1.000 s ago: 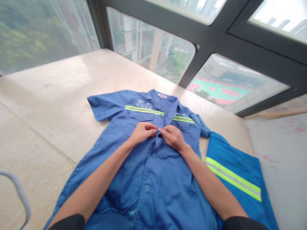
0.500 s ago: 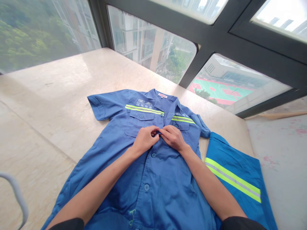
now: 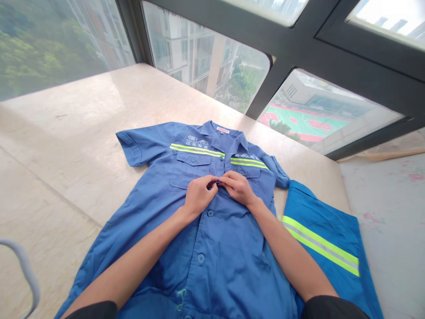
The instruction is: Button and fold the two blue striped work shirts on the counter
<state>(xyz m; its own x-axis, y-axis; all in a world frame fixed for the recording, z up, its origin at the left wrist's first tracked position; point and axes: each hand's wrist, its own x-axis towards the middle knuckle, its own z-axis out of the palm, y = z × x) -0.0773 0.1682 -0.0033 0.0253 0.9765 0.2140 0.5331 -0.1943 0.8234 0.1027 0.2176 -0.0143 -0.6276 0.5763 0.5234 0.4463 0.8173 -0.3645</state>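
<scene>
A blue short-sleeved work shirt (image 3: pixel 159 208) with yellow and grey reflective strips lies face up, collar away from me. At its front placket, level with the chest pockets, my left hand (image 3: pixel 201 195) and my right hand (image 3: pixel 237 188) meet, fingertips pinching the placket's edge. Whatever button or buttonhole lies between the fingers is hidden. Below them a button (image 3: pixel 210 213) and a lower button (image 3: pixel 201 258) show on the closed front. Above, the shirt lies open toward the collar, with another button (image 3: pixel 221 158) on the left side.
The shirt is spread on a pale stone ledge (image 3: pixel 66 159) beneath dark-framed windows (image 3: pixel 285 48). Folded blue fabric with a reflective strip (image 3: pixel 322 243) lies against its right side. A grey-white curved tube (image 3: pixel 26 274) stands at the lower left, and a floral surface (image 3: pixel 392 230) borders the right.
Both hands stay pinched at the same spot on the placket, with the fingers shifting slightly. The right chest panel lies a little flatter, showing more lettering. The view has drifted slightly.
</scene>
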